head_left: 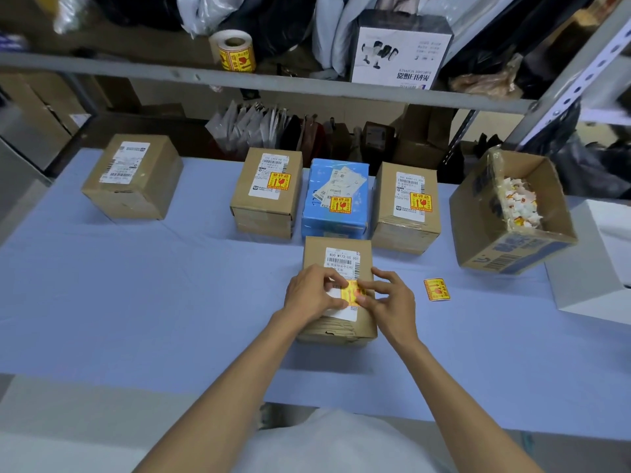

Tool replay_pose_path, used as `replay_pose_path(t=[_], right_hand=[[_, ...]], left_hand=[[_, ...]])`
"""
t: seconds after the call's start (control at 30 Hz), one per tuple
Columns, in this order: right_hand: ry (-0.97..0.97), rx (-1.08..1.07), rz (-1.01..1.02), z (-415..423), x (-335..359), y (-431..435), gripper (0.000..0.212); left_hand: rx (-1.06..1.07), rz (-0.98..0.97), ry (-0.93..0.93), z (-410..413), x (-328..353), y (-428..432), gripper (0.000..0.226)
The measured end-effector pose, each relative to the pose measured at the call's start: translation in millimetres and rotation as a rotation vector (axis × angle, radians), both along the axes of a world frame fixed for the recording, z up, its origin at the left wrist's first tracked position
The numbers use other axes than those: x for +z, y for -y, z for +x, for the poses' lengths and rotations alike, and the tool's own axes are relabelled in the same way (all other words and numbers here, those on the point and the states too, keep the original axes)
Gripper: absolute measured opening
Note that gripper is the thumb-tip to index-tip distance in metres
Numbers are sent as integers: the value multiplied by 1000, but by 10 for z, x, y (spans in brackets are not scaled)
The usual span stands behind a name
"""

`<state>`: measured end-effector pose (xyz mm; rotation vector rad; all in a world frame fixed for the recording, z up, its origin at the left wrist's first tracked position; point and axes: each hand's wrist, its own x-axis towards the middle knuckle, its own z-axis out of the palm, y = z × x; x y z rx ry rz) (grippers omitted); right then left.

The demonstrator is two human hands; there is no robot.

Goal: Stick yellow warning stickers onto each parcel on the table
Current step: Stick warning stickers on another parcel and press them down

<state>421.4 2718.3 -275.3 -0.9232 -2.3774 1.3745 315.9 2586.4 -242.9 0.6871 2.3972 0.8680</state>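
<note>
Five parcels lay on the blue-covered table (136,285). The near parcel (341,257), the one being worked on, served as the reference. Both hands met on its top. The left hand (312,291) and the right hand (389,298) had bent fingers, and thumb and fingertips held opposite edges of a yellow warning sticker (353,291). The sticker sat on the lower part of the shipping label. A two-sided hold of this kind probably kept it flat and square while it was pressed down.

Directly behind the near parcel stood a row of three parcels, each already carrying a sticker: a brown parcel (268,192), a blue parcel (336,199) and a second brown parcel (406,206). Far behind and to the left of the near parcel, a lone brown parcel (131,177) showed no sticker, so the task appeared mostly done.

Just to the right of the near parcel a spare sticker (436,289) lay on the cloth, presumably staged for that last box. Farther right, an open carton (478,220) tilted toward the person held what looked like peeled backing scraps. A sticker roll (234,51) rested on the shelf well behind the near parcel.
</note>
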Motion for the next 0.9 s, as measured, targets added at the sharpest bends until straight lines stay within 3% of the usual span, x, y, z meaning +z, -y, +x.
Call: replay_pose_path(t=[0.2,0.3,0.4,0.63,0.77,0.9], right_hand=[[39,43,56,-33,56,-82,28],[-5,-13,122,-131,158,-18,22],[-120,25,84,-261,401,114,33],[-337,137,72,-414,800,152,21],[-351,133,63,-398,822,109,17],[-350,36,1,-386,812,56,17]], left_hand=[[-17,-37,47,-37,67,-74,37],[-13,67,304,-73,166,-101,33],[-44,167,457,-135,312,-116,27],[306,582,381,-265,522,-169,19],[297,668,396,-270,530,-138,8],[173,668,435,-303,527,-126,13]])
